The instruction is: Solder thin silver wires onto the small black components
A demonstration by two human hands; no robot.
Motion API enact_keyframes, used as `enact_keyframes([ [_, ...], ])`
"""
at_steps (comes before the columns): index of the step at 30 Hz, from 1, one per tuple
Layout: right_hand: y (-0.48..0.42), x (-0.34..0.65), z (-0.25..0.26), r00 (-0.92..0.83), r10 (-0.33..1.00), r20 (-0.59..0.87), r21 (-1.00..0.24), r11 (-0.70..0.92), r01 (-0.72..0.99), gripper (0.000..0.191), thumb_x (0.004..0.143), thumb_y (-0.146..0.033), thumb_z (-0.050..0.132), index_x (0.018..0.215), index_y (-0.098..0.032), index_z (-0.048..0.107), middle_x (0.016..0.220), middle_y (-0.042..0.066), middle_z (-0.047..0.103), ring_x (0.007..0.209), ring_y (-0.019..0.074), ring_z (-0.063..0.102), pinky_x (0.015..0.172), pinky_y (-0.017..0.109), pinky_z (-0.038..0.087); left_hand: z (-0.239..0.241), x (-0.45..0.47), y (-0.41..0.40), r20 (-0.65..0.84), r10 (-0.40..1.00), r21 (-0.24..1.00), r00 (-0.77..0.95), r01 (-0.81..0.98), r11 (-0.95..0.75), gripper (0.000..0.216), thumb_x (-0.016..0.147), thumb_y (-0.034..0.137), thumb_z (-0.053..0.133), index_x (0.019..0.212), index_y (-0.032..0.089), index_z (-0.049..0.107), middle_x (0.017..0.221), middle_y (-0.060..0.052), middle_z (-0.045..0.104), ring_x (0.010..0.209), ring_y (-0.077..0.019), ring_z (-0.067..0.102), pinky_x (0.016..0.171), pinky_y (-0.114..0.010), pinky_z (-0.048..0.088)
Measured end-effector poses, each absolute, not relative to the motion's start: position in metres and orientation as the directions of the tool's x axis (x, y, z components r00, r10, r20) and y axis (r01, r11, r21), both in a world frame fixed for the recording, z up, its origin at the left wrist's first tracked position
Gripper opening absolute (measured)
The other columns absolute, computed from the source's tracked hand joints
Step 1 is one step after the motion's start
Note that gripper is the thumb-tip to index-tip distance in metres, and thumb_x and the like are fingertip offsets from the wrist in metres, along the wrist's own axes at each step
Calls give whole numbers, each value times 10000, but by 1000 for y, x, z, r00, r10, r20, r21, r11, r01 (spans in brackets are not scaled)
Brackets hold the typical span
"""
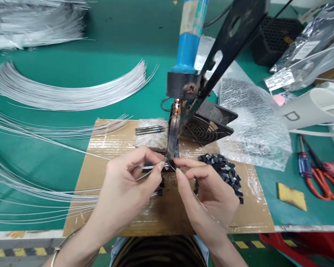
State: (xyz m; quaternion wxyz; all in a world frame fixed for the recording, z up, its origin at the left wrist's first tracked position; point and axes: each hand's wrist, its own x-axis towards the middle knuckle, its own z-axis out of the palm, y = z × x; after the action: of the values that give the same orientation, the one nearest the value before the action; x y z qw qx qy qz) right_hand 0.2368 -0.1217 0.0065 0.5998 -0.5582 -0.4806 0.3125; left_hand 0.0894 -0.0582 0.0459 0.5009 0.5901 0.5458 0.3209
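Note:
A soldering iron (pixel 186 50) with a blue handle points down from a black metal bracket (pixel 225 40), its tip low over the cardboard. My left hand (pixel 130 187) pinches the end of a thin white wire (pixel 146 167) just left of that tip. Close by on the right, my right hand (pixel 208 185) is closed on a thin strand of solder wire (pixel 208 212), which runs from the fingertips back under the palm. Both sets of fingertips nearly meet at the iron's tip. Whatever small part sits there is mostly hidden by the fingers.
White wire bundles (pixel 72 97) lie at the left. Several dark rods (pixel 149 129) rest on a pad behind my left hand. A black fan (pixel 208 124), a pile of small black parts (pixel 224 172), bubble wrap (pixel 253 122), a yellow sponge (pixel 291 196) and orange-handled scissors (pixel 324 185) are rightward.

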Motion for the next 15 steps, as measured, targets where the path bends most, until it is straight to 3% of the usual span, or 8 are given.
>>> enact_keyframes([
  [15,-123,237,5,330,907,261,-960,209,185,216,909,-10,699,907,-225,678,1140,50,802,1049,202,773,957,364,605,46,88,-59,-156,969,949,194,302,92,75,860,177,739,797,213,722,841,7,771,758,-146,703,625,-226,518],
])
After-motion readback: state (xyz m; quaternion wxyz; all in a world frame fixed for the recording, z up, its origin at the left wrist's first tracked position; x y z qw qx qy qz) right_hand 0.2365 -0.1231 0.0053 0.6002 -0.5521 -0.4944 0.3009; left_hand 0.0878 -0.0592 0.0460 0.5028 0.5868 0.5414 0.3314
